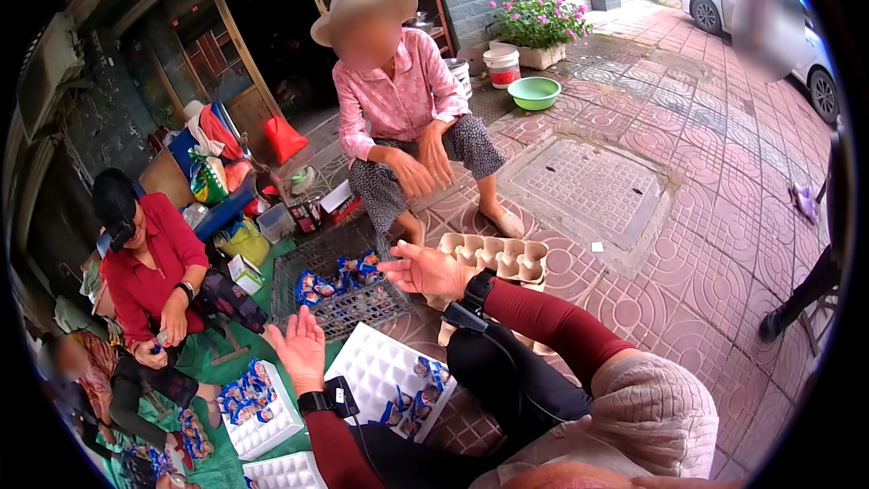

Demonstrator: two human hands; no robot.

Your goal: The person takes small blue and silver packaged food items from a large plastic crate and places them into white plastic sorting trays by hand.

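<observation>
My left hand [299, 353] is raised with the palm turned up and its fingers spread. Palm up as well, my right hand [427, 270] has its fingers apart, and neither hand holds anything. Between and beyond them stands a grey plastic crate [364, 315] with blue-wrapped packets [315, 289] inside. Below my hands a white dimpled tray [362, 360] carries several more blue packets [422, 403] toward its near right side. Brown moulded egg trays [493, 249] lie just past my right hand, partly hidden by my arm and knee.
Opposite me sits a person in a pink shirt [398, 91]. At left, a person in red [158, 254] handles something small beside another white tray [262, 435] of packets on green sheeting [213, 358]. A green basin [534, 93] and a manhole cover [588, 181] lie farther right.
</observation>
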